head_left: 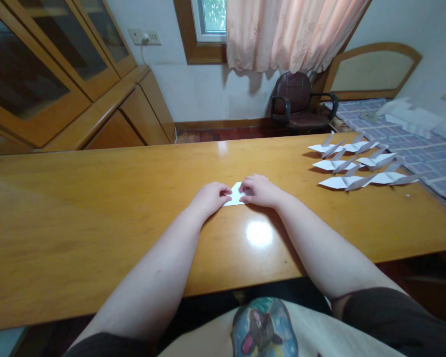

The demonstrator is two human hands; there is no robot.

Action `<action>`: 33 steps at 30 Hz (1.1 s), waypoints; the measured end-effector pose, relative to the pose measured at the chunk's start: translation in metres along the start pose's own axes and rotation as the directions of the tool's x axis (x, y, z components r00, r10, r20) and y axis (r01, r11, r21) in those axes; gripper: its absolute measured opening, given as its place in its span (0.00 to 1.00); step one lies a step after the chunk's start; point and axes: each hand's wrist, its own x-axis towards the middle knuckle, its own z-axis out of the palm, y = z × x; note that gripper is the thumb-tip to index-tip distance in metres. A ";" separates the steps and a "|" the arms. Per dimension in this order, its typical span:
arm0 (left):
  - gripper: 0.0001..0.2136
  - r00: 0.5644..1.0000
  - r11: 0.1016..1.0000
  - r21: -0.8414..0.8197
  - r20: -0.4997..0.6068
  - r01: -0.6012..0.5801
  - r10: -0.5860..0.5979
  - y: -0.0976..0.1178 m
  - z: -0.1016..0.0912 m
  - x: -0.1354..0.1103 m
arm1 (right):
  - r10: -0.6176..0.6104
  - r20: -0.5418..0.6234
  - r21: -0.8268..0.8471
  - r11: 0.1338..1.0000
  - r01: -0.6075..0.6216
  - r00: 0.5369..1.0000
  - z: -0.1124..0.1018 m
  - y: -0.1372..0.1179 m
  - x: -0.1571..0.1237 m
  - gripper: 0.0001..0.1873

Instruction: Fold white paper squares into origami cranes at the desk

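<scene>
A small folded piece of white paper (235,195) lies on the wooden table, in the middle of the view. My left hand (212,197) grips its left end, fingers curled and thumb against the paper. At the right end, my right hand (259,191) is closed on it the same way and covers much of that side. The paper's far edge shows a slanted fold between the hands; its covered ends are hidden.
Several white folded paper cranes (342,182) stand in rows at the table's right end. Beyond the wooden table (96,223) are a brown office chair (295,99), a bed (423,144) and a wooden cabinet (107,116).
</scene>
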 end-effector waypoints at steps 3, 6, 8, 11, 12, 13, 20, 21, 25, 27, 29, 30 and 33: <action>0.13 0.998 0.997 -0.078 0.063 -0.003 0.008 -0.001 -0.002 -0.001 | 0.009 0.009 -0.001 1.000 -0.009 1.000 0.004 -0.002 0.002 0.11; 0.12 0.996 0.997 -0.074 0.093 0.004 0.003 0.000 -0.006 -0.003 | 0.030 0.023 -0.003 1.000 -0.030 0.999 0.007 -0.005 0.004 0.10; 0.10 0.993 0.999 -0.044 0.113 0.028 -0.023 0.002 -0.009 -0.004 | 0.048 0.021 0.001 0.999 -0.049 0.999 0.009 -0.005 0.005 0.10; 0.09 0.983 0.996 -0.032 0.165 0.084 -0.078 0.002 -0.013 -0.007 | 0.072 0.017 0.009 0.997 -0.072 0.997 0.010 -0.006 0.005 0.10; 0.09 0.979 0.994 -0.039 0.179 0.101 -0.093 0.001 -0.015 -0.008 | 0.077 0.017 0.011 0.997 -0.078 0.997 0.010 -0.006 0.006 0.10; 0.09 0.977 0.992 -0.049 0.189 0.113 -0.102 0.000 -0.016 -0.009 | 0.082 0.017 0.012 0.997 -0.082 0.997 0.009 -0.007 0.006 0.10; 0.10 0.965 0.986 -0.097 0.237 0.135 -0.109 -0.008 -0.018 -0.008 | 0.096 0.018 0.017 0.995 -0.097 0.995 0.009 -0.009 0.006 0.09; 0.10 0.965 0.986 -0.099 0.242 0.132 -0.105 -0.008 -0.018 -0.008 | 0.098 0.017 0.016 0.995 -0.099 0.995 0.009 -0.009 0.006 0.09; 0.11 0.968 0.991 -0.085 0.239 0.104 -0.081 -0.008 -0.018 -0.009 | 0.101 0.020 0.016 0.995 -0.101 0.995 0.009 -0.008 0.006 0.09; 0.11 0.970 0.993 -0.071 0.231 0.091 -0.073 -0.008 -0.017 -0.009 | 0.103 0.020 0.021 0.994 -0.104 0.994 0.010 -0.008 0.006 0.09; 0.10 0.972 0.993 -0.069 0.225 0.091 -0.074 -0.010 -0.015 -0.008 | 0.106 0.017 0.027 0.994 -0.106 0.994 0.010 -0.007 0.006 0.09; 0.10 0.971 0.993 -0.073 0.225 0.096 -0.077 -0.010 -0.014 -0.008 | 0.106 0.015 0.030 0.994 -0.106 0.994 0.011 -0.007 0.007 0.09; 0.10 0.969 0.990 -0.087 0.229 0.111 -0.088 -0.013 -0.013 -0.007 | 0.103 0.012 0.035 0.994 -0.103 0.995 0.012 -0.006 0.007 0.09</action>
